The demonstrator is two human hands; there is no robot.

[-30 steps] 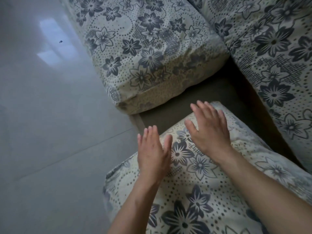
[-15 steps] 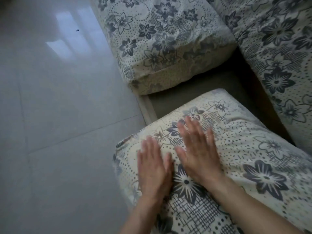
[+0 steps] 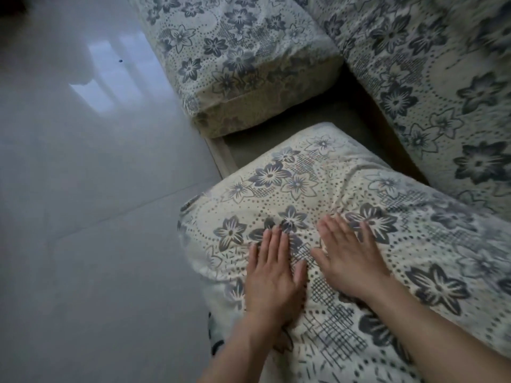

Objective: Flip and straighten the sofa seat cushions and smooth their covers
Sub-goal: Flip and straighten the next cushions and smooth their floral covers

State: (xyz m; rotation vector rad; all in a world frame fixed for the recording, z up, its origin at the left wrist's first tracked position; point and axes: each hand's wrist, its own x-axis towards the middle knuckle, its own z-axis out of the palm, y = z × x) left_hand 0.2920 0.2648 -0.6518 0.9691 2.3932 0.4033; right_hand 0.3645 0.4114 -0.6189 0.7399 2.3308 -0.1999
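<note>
Left hand [image 3: 272, 275] and right hand [image 3: 349, 258] are lying flat, fingers straight and together, pressing the near cream, grey-flowered fabric seat cushion [image 3: 318, 189].

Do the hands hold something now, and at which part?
Nothing is held. The left hand and right hand lie flat, fingers straight, on top of the near cream cushion with grey flowers.

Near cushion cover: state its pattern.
Cream near cushion cover with grey flowers, dots and crosshatching; head view.
</note>
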